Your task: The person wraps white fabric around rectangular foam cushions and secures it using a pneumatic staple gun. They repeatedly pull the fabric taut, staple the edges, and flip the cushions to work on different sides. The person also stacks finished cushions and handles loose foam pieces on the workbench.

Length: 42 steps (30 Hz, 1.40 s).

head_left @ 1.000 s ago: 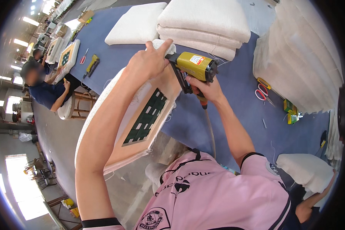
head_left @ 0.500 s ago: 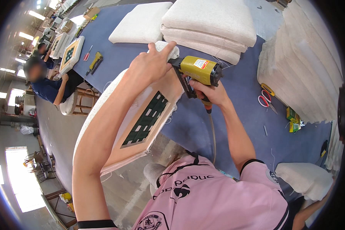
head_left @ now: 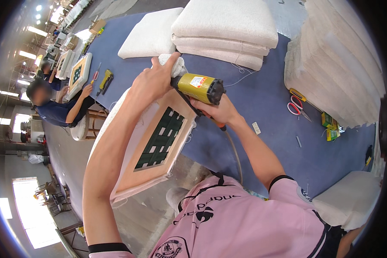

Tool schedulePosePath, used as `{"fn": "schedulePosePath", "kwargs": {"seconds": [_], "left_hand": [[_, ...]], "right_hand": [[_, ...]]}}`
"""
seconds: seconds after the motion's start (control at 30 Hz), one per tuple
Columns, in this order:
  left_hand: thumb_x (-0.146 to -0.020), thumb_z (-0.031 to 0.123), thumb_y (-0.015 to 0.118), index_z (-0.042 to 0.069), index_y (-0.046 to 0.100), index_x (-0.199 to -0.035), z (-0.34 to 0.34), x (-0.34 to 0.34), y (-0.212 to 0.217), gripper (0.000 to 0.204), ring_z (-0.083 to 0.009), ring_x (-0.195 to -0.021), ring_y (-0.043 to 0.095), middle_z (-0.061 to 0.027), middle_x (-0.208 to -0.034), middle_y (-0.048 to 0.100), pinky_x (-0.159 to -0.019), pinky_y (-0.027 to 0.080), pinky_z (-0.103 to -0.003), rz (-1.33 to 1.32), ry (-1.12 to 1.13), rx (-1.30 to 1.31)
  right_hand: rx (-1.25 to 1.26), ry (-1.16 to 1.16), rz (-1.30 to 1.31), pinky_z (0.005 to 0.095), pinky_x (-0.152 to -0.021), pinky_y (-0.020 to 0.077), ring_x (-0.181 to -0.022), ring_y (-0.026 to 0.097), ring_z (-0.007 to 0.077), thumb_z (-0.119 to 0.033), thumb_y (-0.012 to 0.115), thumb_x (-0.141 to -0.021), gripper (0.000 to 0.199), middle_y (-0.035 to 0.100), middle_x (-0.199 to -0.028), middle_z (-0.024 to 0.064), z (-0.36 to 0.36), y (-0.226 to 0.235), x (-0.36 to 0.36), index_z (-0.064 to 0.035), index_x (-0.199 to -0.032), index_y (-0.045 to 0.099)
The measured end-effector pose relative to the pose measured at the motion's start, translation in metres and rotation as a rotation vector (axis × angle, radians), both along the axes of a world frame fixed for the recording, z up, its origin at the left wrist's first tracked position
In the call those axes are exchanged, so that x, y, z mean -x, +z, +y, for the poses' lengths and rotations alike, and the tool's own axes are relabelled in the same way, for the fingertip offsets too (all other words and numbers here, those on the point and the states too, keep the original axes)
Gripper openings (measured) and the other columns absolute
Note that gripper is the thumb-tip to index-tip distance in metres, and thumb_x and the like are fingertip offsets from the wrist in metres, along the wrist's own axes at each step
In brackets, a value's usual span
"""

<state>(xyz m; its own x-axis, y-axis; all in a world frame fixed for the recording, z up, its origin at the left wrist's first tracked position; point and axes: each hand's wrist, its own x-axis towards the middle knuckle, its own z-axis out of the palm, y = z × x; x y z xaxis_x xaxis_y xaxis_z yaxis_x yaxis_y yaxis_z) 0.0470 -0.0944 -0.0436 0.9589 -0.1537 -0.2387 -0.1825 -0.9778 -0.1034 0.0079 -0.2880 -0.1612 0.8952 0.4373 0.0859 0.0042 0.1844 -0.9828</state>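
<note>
An upholstered seat panel (head_left: pixel 131 174) stands tilted at the table's edge, its underside toward me. White fabric wraps its rim, and dark green webbing (head_left: pixel 162 139) crosses the opening in its wooden frame. My left hand (head_left: pixel 152 81) is closed over the far top corner, its fingers spread partly across the white padding. A yellow and black pneumatic staple gun (head_left: pixel 198 88) is in my right hand (head_left: pixel 217 111), which wraps its handle. The gun's nose is at the panel's far edge, close beside my left hand; the exact contact is hidden. An air hose (head_left: pixel 236 157) hangs from the handle.
White padded seats (head_left: pixel 223 26) are stacked at the back of the blue table (head_left: pixel 271 159). A tall fabric stack (head_left: pixel 331 73) stands right, near red-handled scissors (head_left: pixel 296 105) and small boxes (head_left: pixel 330 127). Another staple gun (head_left: pixel 105 81) lies left, near a seated co-worker (head_left: pixel 58 101).
My right hand and the staple gun have moved left and slightly nearer along the panel. My left hand has shifted slightly left and down, still on the corner. The view has shifted a little.
</note>
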Motion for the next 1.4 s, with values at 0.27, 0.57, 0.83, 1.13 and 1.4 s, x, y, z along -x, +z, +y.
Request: {"fn": "schedulePosePath", "kwargs": {"seconds": [0.27,0.57,0.83,1.13,1.4], "left_hand": [[-0.092,0.025,0.072,0.032,0.000,-0.168,0.052,-0.016,0.036,0.104,-0.0459,-0.124,0.061,-0.0332,-0.148,0.048,-0.107,0.048,-0.047,0.418,-0.020,0.268],[-0.096,0.025,0.067,0.036,0.002,-0.167,0.023,0.004,0.023,0.097,-0.0506,-0.118,0.063,-0.0326,-0.139,0.052,-0.104,0.049,-0.054,0.211,0.130,0.011],[-0.089,0.019,0.072,0.038,0.005,-0.166,0.010,0.011,0.017,0.103,-0.0501,-0.110,0.066,-0.0323,-0.133,0.053,-0.098,0.053,-0.054,0.153,0.136,-0.038],[-0.077,0.018,0.085,0.037,0.012,-0.165,0.004,0.017,0.015,0.116,-0.0497,-0.108,0.068,-0.0308,-0.132,0.056,-0.095,0.056,-0.053,0.076,0.135,-0.062],[-0.083,0.032,0.085,0.027,0.016,-0.168,0.066,0.015,0.028,0.110,-0.0400,-0.133,0.058,-0.0303,-0.153,0.045,-0.111,0.047,-0.044,0.174,-0.136,0.327]], "right_hand": [[0.034,0.035,0.083,0.0276,-0.060,0.0504,-0.069,0.060,0.0081,-0.018,0.079,-0.087,0.040,0.070,-0.086,0.0043,0.011,0.001,0.000,0.0014,-0.120,0.067],[-0.069,0.043,0.150,0.0304,-0.070,0.0544,-0.075,0.064,0.0122,-0.019,0.080,-0.088,0.041,0.073,-0.093,0.0036,0.021,0.000,0.005,0.0023,-0.120,0.067],[-0.027,-0.044,-0.154,0.0320,-0.077,0.0556,-0.078,0.066,0.0123,-0.026,0.080,-0.089,0.039,0.077,-0.095,0.0091,0.018,-0.011,0.009,0.0022,-0.114,0.072],[0.021,0.016,-0.151,0.0329,-0.080,0.0562,-0.083,0.067,0.0122,-0.026,0.081,-0.088,0.040,0.077,-0.096,0.0111,0.010,0.002,0.016,0.0011,-0.115,0.071],[0.039,-0.076,-0.323,0.0361,-0.079,0.0554,-0.081,0.070,0.0240,-0.021,0.083,-0.084,0.038,0.075,-0.091,0.0138,0.021,-0.007,0.031,0.0002,-0.113,0.071]]}}
